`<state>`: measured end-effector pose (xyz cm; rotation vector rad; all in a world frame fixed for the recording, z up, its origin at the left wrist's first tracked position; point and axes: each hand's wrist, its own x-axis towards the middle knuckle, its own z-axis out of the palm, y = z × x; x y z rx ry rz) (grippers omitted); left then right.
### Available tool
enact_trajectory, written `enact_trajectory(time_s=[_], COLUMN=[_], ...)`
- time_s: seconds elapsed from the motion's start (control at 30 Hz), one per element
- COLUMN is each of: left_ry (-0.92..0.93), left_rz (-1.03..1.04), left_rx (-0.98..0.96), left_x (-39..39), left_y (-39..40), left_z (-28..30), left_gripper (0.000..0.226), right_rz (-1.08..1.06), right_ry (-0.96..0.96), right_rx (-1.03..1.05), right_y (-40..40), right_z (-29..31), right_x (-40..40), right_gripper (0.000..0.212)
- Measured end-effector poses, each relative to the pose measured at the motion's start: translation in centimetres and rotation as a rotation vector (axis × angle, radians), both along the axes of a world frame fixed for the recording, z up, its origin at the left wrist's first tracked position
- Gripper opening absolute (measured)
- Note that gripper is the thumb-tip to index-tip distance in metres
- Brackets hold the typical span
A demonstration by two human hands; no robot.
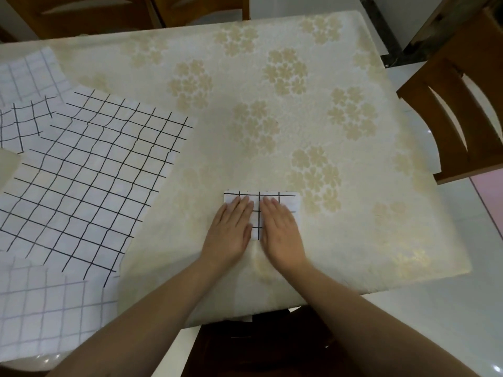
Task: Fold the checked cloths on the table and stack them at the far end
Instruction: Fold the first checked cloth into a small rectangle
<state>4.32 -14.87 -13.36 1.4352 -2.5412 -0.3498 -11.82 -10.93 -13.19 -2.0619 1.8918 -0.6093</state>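
Now, over at nine o'clock, a large unfolded checked cloth (89,172) with bold black lines is seen spread flat on the table (381,240), its grid slightly rippled. Above it, at ten o'clock, a paler checked cloth (30,74) with faint grey lines is laid against the table's left edge, and a small piece with dark lines (24,123) is tucked between the two, overlapped by the large one. Down at eight o'clock, another faint-lined cloth (46,308) is draped at the near left corner, with the large cloth's lower edge lying over it.

Moving to the centre, just short of six o'clock, the folded checked cloth (288,202) is found as a compact rectangle on the floral table cover. It is pressed flat by both hands: the left hand (231,229) is laid palm down on its left half, fingers straight and held together, and the right hand (281,232) is laid on its right half in the same manner, fingers extended and slightly blurred. A narrow strip of the cloth is left showing between them. Nothing is gripped by either hand.

At three o'clock, a wooden chair (457,110) is stood beside the table's right edge, and at twelve o'clock more chair backs (109,12) are seen beyond the far end.
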Motion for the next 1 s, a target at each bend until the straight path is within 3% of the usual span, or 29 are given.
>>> enact_trajectory(time_s=[0.17,0.57,0.67,0.8,0.87,1.0], left_ry=[-0.128,-0.186,-0.094,0.054,0.01,-0.185], left_rz=[0.007,0.027,0.022,0.04,0.025,0.041], left_rx=[0.124,0.189,0.216,0.177,0.277,0.402], left_x=[0.1,1.1,1.6,2.3,2.3,1.3], left_y=[0.0,-0.8,-1.7,-5.4,-7.5,-10.6], left_z=[-0.5,0.0,0.9,2.2,3.4,5.4], left_gripper=[0.057,0.062,0.061,0.042,0.045,0.046], right_rz=[-0.043,-0.147,-0.149,-0.169,-0.163,-0.076], right_ry=[0.132,0.307,0.271,0.243,0.26,0.298], right_rx=[0.149,0.343,0.301,0.099,0.111,0.375], right_y=[-0.3,1.2,1.0,-1.2,-3.0,-6.4], right_z=[-0.4,0.2,0.8,2.0,2.7,4.7], right_x=[0.9,-6.1,-6.5,-7.0,-7.4,-8.0], right_gripper=[0.053,0.07,0.064,0.047,0.044,0.046])
